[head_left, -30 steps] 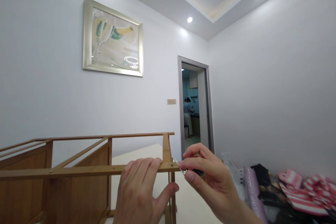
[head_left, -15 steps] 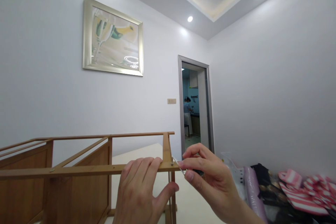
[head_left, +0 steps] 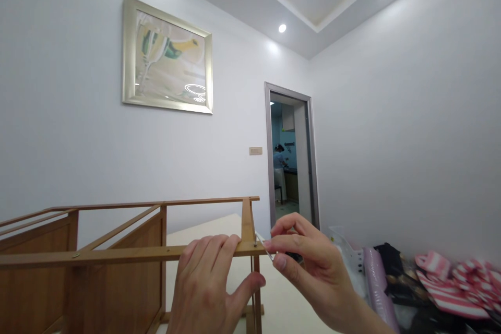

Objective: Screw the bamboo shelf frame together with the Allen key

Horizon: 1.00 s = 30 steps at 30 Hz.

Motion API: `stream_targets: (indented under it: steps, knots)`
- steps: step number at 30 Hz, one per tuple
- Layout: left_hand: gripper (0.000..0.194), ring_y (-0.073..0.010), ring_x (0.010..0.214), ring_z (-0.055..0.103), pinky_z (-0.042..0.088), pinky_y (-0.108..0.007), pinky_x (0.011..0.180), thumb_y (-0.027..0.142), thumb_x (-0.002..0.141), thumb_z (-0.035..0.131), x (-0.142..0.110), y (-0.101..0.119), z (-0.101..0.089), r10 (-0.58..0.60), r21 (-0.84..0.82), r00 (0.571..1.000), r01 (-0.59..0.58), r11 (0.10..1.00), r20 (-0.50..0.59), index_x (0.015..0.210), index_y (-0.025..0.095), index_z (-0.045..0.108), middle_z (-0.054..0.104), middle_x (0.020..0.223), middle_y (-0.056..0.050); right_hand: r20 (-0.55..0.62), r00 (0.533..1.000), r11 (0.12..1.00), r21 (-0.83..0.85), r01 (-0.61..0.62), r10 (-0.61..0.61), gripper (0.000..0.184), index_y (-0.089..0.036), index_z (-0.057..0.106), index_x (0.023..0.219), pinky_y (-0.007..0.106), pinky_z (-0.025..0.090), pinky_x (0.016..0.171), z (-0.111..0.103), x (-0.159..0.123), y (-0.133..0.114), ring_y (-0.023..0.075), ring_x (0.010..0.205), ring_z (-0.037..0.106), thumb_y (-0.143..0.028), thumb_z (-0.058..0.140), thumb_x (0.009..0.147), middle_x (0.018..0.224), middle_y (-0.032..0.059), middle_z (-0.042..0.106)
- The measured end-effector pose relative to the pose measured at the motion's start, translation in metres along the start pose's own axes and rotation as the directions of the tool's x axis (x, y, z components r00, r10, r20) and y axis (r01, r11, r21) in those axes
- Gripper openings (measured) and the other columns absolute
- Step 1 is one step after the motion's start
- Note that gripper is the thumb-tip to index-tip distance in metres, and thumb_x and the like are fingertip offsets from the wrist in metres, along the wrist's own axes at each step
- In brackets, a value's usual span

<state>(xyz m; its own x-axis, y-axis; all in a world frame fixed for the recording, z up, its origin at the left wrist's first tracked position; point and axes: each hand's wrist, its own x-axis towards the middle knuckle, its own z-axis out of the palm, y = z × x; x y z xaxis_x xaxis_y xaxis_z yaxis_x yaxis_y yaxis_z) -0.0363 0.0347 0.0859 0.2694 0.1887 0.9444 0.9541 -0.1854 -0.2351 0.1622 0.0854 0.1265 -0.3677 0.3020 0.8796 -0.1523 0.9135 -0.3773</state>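
A brown wooden frame (head_left: 129,254) with slatted panels lies across the lower left. My left hand (head_left: 213,276) is draped over its near rail, fingers on top and the thumb below, gripping it close to the right end. In my right hand (head_left: 309,261), thumb and fingers pinch a thin metal Allen key (head_left: 260,239). The key's bent tip meets a small bolt (head_left: 255,244) at the rail's end, where a crosspiece (head_left: 247,219) joins. My fingers cover part of the key.
Beneath the frame is a pale tabletop (head_left: 219,223). To the right lie a purple roll (head_left: 378,287), clear plastic and pink striped cloth (head_left: 450,289). Beyond a doorway (head_left: 268,156) a person stands in another room. A framed picture (head_left: 129,52) hangs on the wall.
The Allen key has shifted very slightly in my right fingers, its tip staying at the bolt. My left hand keeps its place on the rail.
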Motion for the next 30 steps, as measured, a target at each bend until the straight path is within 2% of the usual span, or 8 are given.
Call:
stream_targets:
  steps: [16, 27, 30]
  knots:
    - [0.043, -0.0245, 0.093, 0.060, 0.036, -0.040, 0.090, 0.043, 0.084, 0.068, 0.0003, 0.0002, 0.0004, 0.006, -0.002, 1.000, -0.006, 1.000, 0.014, 0.113, 0.014, 0.057, 0.068, 0.098, -0.008, 0.027, 1.000, 1.000, 0.010, 0.005, -0.006, 0.023, -0.033, 0.076, 0.106, 0.032, 0.050, 0.078, -0.0013, 0.0002, 0.0013, 0.0185, 0.089, 0.059, -0.022, 0.066, 0.088, 0.093, 0.0052, 0.060]
    - [0.037, -0.0241, 0.091, 0.058, 0.035, -0.039, 0.090, 0.045, 0.092, 0.057, 0.0019, 0.0065, -0.0008, -0.061, -0.047, 0.998, 0.060, 0.997, -0.031, 0.109, 0.013, 0.059, 0.067, 0.095, -0.009, 0.044, 0.998, 0.999, -0.008, 0.041, -0.041, 0.024, -0.032, 0.075, 0.106, 0.031, 0.050, 0.080, -0.0034, 0.0009, 0.0034, 0.0171, 0.092, 0.059, -0.019, 0.066, 0.088, 0.096, 0.0041, 0.059]
    - [0.037, -0.0240, 0.091, 0.058, 0.035, -0.039, 0.090, 0.046, 0.091, 0.058, 0.0024, 0.0059, -0.0003, -0.047, -0.038, 0.999, 0.046, 0.998, -0.026, 0.110, 0.014, 0.059, 0.067, 0.095, -0.008, 0.050, 0.998, 0.999, -0.014, 0.048, -0.047, 0.021, -0.031, 0.075, 0.103, 0.029, 0.050, 0.078, -0.0031, 0.0028, 0.0025, 0.0161, 0.090, 0.059, -0.019, 0.067, 0.087, 0.095, 0.0040, 0.059]
